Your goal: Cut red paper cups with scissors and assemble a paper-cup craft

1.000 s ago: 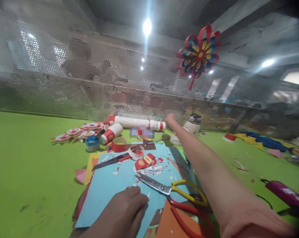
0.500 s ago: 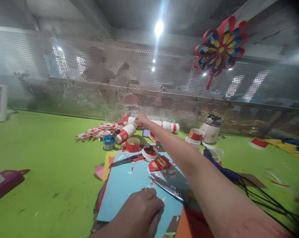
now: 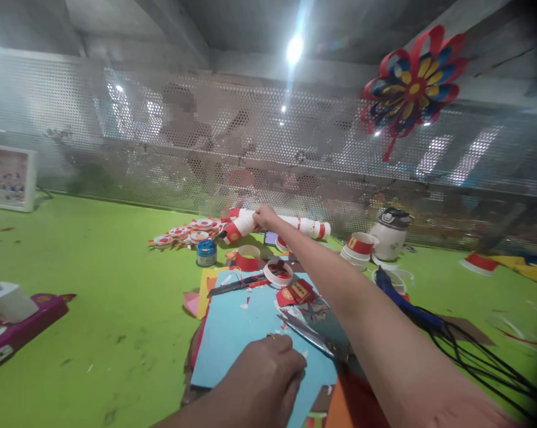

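Observation:
At the far side of the table, my right hand (image 3: 265, 217) is closed on the end of a tilted stack of white and red paper cups (image 3: 240, 228). Another long stack of such cups (image 3: 310, 228) lies just behind it. My left hand (image 3: 275, 368), with a ring on one finger, rests curled on light blue card (image 3: 228, 321); nothing sticks out of it. Beyond that hand lie scissors (image 3: 310, 336), flattened red cup pieces (image 3: 296, 292), a utility knife (image 3: 237, 284) and a white cut cup ring (image 3: 278, 273). A red ring (image 3: 248, 258) stands near a blue-lidded jar (image 3: 206, 253).
Red and white paper discs (image 3: 186, 232) lie at the back left. To the right are stacked cups (image 3: 356, 252), a white kettle-like pot (image 3: 389, 233) and a blue-handled tool (image 3: 402, 303) with black cable. A purple power strip (image 3: 32, 327) sits left. A paper flower (image 3: 414, 89) hangs overhead.
My right hand has taken hold of the near cup stack and tipped it up, drawing it slightly back. The view has turned a little left. My left hand stays on the card.

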`<act>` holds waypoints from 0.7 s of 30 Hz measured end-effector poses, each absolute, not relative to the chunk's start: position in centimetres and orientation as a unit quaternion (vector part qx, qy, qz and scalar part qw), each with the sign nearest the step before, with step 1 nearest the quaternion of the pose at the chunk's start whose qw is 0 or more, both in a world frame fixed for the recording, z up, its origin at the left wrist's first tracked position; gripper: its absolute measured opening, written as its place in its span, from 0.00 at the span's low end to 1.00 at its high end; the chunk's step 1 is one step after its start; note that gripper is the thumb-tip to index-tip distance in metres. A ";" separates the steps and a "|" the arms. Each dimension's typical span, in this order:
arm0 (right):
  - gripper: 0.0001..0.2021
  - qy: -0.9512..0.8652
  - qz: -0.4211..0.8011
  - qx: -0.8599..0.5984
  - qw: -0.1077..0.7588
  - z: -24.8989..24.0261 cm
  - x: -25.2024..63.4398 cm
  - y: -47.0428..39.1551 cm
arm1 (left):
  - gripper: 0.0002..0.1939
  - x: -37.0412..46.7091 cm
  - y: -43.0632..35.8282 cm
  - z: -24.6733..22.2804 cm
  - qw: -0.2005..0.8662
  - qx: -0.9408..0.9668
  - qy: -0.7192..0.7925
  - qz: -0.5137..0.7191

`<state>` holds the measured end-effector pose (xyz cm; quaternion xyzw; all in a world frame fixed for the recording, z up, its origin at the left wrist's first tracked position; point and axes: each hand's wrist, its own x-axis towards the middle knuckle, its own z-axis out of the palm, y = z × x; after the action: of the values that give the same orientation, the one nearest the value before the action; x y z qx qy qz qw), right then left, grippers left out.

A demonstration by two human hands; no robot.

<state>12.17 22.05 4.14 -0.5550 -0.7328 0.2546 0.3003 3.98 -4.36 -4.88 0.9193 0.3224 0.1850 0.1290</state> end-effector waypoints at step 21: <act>0.14 -0.636 0.413 -0.526 0.385 4.4 26.7 -3.9 | 0.27 0.5 -1.6 1.8 0.448 0.666 0.421 0.423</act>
<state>26.74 -3.95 4.36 -0.5261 -0.6357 0.4131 0.3854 0.45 -1.61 1.80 0.6657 0.4210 0.4229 0.4481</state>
